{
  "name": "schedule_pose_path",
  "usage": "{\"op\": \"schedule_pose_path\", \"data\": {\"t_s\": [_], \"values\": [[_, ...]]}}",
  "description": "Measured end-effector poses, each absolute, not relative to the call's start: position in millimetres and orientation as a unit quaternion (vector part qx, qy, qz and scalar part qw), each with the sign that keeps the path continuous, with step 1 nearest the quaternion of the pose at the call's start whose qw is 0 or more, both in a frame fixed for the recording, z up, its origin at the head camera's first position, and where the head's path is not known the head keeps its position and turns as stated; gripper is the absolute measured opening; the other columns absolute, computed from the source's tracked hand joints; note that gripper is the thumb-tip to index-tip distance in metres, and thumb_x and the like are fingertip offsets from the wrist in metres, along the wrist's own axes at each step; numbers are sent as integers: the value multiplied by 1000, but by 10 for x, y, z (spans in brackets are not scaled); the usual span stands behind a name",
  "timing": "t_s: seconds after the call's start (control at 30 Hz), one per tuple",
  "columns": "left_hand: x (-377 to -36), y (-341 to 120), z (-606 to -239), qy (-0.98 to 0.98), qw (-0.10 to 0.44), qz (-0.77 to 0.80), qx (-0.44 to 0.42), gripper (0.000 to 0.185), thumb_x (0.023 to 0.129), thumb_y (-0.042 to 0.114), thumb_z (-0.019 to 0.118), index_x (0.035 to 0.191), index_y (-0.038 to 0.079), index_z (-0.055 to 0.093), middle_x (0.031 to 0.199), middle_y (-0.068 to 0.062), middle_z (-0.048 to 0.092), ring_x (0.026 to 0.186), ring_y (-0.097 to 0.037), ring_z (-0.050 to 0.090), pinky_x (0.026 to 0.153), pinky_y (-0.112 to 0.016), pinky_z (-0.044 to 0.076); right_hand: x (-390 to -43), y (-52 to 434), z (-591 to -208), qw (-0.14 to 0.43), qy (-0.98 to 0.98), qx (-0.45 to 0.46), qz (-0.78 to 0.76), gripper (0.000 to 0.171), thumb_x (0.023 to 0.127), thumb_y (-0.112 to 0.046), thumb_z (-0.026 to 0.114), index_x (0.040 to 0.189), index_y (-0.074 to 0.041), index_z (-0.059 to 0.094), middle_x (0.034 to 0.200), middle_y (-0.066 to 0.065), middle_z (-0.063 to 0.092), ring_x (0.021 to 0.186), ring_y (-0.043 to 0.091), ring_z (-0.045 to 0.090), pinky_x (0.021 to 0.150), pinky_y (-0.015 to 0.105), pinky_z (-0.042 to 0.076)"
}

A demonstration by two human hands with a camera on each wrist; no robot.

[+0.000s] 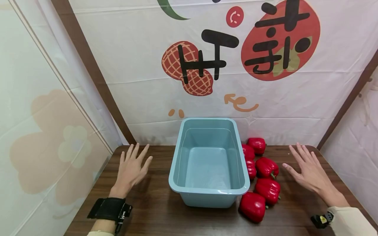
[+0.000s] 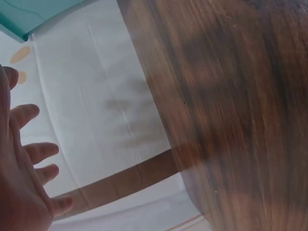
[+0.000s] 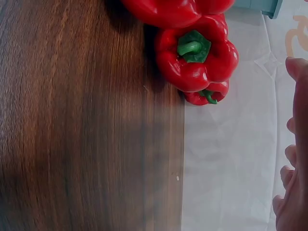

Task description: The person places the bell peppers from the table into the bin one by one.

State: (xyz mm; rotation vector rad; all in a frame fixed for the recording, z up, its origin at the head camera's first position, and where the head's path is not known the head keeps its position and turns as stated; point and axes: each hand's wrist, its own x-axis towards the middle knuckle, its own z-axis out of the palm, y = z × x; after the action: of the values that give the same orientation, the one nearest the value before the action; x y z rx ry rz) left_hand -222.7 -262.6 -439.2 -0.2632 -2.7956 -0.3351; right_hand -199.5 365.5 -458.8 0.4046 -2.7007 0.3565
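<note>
Fingers spread, my left hand (image 1: 131, 168) is over the left side of the table, holding nothing. My right hand (image 1: 310, 170) is likewise spread and holds nothing, to the right of several red bell peppers (image 1: 267, 167). Between the hands stands a light blue plastic basin (image 1: 206, 164) with nothing inside. The peppers lie close along the basin's right side, some partly hidden by its rim. In the right wrist view, a pepper (image 3: 216, 57) shows its green stem, with the fingers off to the right. The left wrist view catches a corner of the basin (image 2: 24, 19).
The dark wood-grain table (image 1: 147, 213) has rounded back corners. Behind it hangs a white printed cloth (image 1: 141, 98), with brown posts (image 1: 97, 75) at the sides. A black strap (image 1: 109, 208) wraps the left wrist; a small dark device (image 1: 322, 219) sits on the right.
</note>
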Motion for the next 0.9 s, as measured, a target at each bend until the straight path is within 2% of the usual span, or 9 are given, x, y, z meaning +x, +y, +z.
{"op": "schedule_pose_path", "data": {"t_s": [0.17, 0.37, 0.5, 0.6, 0.67, 0.73, 0.9], "values": [[-2248, -2582, -4373, -975, 156, -129, -92, 60, 105, 49, 36, 156, 18, 33, 158, -26, 26, 147, -45, 16, 114, -67, 10, -1997, 3617, -4601, 188, -959, 147, 154, 79, 97, -40, 59, 158, -8, 21, 160, 28, 16, 152, 36, 3, 121, 47, -9], [-2282, -2523, -4354, -973, 157, -145, -88, 59, 105, 49, 36, 155, 18, 34, 157, -26, 28, 147, -45, 18, 113, -68, 11, -2014, 3580, -4613, 182, -955, 151, 179, 79, 96, -37, 61, 159, -10, 20, 161, 28, 16, 149, 44, 11, 121, 48, -5], [-2308, -2486, -4318, -972, 152, -158, -85, 60, 105, 50, 34, 156, 18, 33, 157, -26, 28, 147, -45, 18, 113, -67, 11, -2025, 3553, -4599, 165, -953, 143, 208, 79, 96, -37, 62, 159, -12, 21, 161, 28, 15, 145, 50, 16, 120, 57, 3], [-2328, -2451, -4286, -969, 152, -173, -87, 60, 105, 49, 35, 155, 17, 34, 157, -26, 29, 147, -45, 19, 113, -67, 12, -2020, 3521, -4583, 147, -953, 132, 228, 79, 96, -37, 61, 159, -16, 19, 162, 25, 13, 141, 55, 20, 108, 72, 16], [-2344, -2427, -4274, -967, 154, -183, -90, 60, 105, 49, 35, 155, 16, 34, 156, -27, 30, 146, -45, 20, 113, -67, 13, -2017, 3501, -4575, 138, -953, 128, 237, 79, 96, -37, 61, 160, -18, 18, 163, 24, 12, 139, 58, 23, 99, 78, 22], [-2358, -2403, -4264, -965, 155, -192, -94, 59, 105, 48, 35, 155, 15, 35, 156, -27, 31, 146, -45, 21, 113, -67, 14, -2014, 3482, -4565, 131, -952, 123, 247, 79, 97, -37, 61, 160, -19, 17, 163, 23, 11, 138, 59, 24, 92, 80, 25], [-2389, -2332, -4223, -958, 152, -219, -102, 58, 106, 45, 35, 155, 15, 34, 156, -27, 31, 145, -46, 21, 113, -67, 14, -2016, 3455, -4557, 121, -946, 122, 275, 77, 97, -35, 60, 160, -17, 18, 163, 24, 12, 139, 59, 22, 92, 80, 26]]}}
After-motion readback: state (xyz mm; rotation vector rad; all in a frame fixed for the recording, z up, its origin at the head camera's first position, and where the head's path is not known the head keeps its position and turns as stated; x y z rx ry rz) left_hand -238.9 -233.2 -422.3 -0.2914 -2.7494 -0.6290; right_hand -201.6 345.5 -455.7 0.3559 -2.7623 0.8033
